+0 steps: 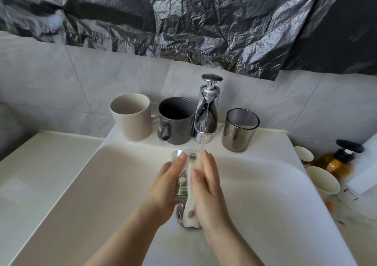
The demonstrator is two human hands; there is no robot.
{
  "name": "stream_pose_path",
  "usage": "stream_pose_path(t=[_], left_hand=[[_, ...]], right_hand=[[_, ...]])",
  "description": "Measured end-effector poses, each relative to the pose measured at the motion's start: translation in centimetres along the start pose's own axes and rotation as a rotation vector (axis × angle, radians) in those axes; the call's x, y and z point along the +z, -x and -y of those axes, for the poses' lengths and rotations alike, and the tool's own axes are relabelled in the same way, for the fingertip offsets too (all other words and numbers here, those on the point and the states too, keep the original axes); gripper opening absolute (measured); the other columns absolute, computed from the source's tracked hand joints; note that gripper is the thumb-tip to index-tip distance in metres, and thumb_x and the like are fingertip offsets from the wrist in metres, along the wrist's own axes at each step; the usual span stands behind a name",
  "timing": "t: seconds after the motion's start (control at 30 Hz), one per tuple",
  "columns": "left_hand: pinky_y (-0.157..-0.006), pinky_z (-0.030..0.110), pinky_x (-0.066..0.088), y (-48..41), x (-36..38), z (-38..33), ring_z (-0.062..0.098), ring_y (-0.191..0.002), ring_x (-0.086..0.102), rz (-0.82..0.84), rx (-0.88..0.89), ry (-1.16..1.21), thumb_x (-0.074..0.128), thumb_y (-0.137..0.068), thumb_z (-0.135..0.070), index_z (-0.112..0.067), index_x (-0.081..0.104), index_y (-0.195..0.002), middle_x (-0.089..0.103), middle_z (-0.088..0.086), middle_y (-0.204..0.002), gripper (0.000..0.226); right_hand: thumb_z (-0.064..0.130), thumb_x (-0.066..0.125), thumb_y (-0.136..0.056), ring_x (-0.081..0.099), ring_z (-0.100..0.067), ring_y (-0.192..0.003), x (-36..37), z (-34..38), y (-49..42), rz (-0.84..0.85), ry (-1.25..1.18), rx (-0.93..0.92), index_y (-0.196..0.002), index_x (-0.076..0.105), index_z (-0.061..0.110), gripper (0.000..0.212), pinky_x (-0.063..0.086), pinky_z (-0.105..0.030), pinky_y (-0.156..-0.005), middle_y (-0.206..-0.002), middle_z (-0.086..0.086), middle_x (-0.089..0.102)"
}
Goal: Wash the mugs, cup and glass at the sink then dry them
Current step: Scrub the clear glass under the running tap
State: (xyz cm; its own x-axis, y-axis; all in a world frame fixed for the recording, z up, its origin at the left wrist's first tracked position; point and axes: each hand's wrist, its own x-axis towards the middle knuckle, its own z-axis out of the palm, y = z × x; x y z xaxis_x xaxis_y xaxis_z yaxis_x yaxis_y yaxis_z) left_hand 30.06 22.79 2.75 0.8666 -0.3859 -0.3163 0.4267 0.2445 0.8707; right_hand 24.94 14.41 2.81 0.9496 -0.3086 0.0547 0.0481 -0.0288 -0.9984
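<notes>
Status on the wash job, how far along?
Done: nothing clearly; no drying visible. In hand: left hand grips the glass under the running tap, right hand holds a sponge to it. Left: beige mug, grey mug and cup stand on the sink ledge; washed or not, cannot tell.

Beige mug (132, 116); dk grey mug (176, 120). Cup (240, 130) smoky mirror-silver w/ dark rim. Glass (182, 184) clear, green tint low down. Cloth (188, 204) off-white w/ brown spot. Sink (102, 184) white-cream. Tap (205, 112) chrome. Wall tiles (51, 76) pale grey, faint marbling. Sheet (183, 20) black, crinkly sheen. Bottle (334, 162) amber, black pump.
</notes>
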Motion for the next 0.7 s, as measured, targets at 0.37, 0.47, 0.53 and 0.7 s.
stream_pose_path(t=[0.37, 0.47, 0.53, 0.7], left_hand=[[-0.053, 0.027, 0.049, -0.9, -0.4, 1.1, 0.023, -0.085, 0.07, -0.062, -0.001, -0.039, 0.054, -0.083, -0.062, -0.015, 0.055, -0.122, 0.069, 0.012, -0.109, 0.061], [-0.056, 0.026, 0.048, -0.9, -0.5, 0.8, 0.023, -0.071, 0.067, 0.005, -0.051, 0.002, 0.048, -0.088, -0.058, -0.014, 0.07, -0.106, 0.071, 0.012, -0.093, 0.052], [-0.062, 0.029, 0.049, -0.8, -0.2, 0.7, 0.023, -0.08, 0.067, 0.023, -0.049, 0.02, 0.052, -0.084, -0.062, -0.017, 0.072, -0.104, 0.07, 0.009, -0.095, 0.053], [-0.067, 0.031, 0.052, -0.8, -0.4, 0.8, 0.028, -0.097, 0.07, -0.028, -0.076, -0.051, 0.044, -0.088, -0.065, -0.018, 0.06, -0.121, 0.07, 0.013, -0.11, 0.059]], right_hand=[[0.012, 0.042, -0.099, 0.021, 0.031, -0.12, -0.1, 1.1, 0.3, -0.002, -0.15, 0.073, -0.111, 0.032, 0.059, 0.05, 0.024, 0.005, -0.092, -0.139, 0.032, 0.021], [0.023, 0.04, -0.1, 0.056, 0.02, -0.096, -1.1, 1.5, -0.1, -0.045, -0.28, 0.123, -0.12, 0.046, 0.047, 0.032, 0.046, -0.005, -0.079, -0.122, 0.03, 0.051], [0.03, 0.037, -0.1, 0.056, 0.005, -0.111, -1.5, 1.1, -0.1, -0.026, -0.265, 0.137, -0.126, 0.047, 0.042, 0.03, 0.046, -0.02, -0.095, -0.129, 0.02, 0.055], [0.021, 0.048, -0.096, 0.021, 0.008, -0.138, -0.3, 1.4, 0.5, 0.023, -0.027, -0.04, -0.114, 0.03, 0.064, 0.05, 0.032, -0.038, -0.113, -0.137, 0.04, 0.017]])
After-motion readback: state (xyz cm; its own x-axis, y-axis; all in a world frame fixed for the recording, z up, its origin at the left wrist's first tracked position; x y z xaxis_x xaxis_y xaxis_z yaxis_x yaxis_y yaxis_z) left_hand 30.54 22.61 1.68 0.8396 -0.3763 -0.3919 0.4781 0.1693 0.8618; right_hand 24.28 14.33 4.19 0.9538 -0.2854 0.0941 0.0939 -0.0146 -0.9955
